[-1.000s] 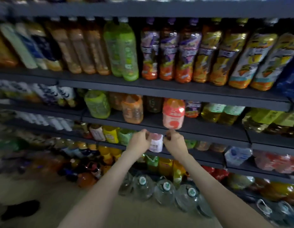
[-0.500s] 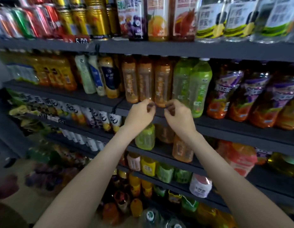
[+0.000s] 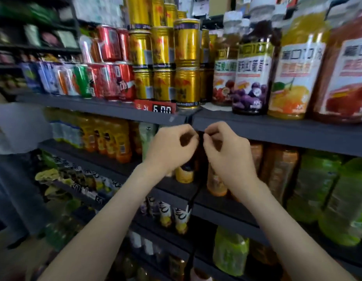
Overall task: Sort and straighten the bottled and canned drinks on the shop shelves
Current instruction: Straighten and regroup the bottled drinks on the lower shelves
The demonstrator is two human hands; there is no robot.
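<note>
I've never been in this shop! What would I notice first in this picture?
The left hand and the right hand are up in the middle with curled fingers, close together just under a dark shelf edge. Right above them shiny gold cans stand stacked on each other, with red cans to their left and a 5.00 price tag below. Big juice bottles fill the right side of that shelf.

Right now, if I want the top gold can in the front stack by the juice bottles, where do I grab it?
Wrap your fingers round the middle of the top gold can, coming straight from the front. It stands upright on the lower gold can at the shelf edge, with cans tight on its left and a juice bottle on its right, so the front looks freest. Lift upward.
</note>
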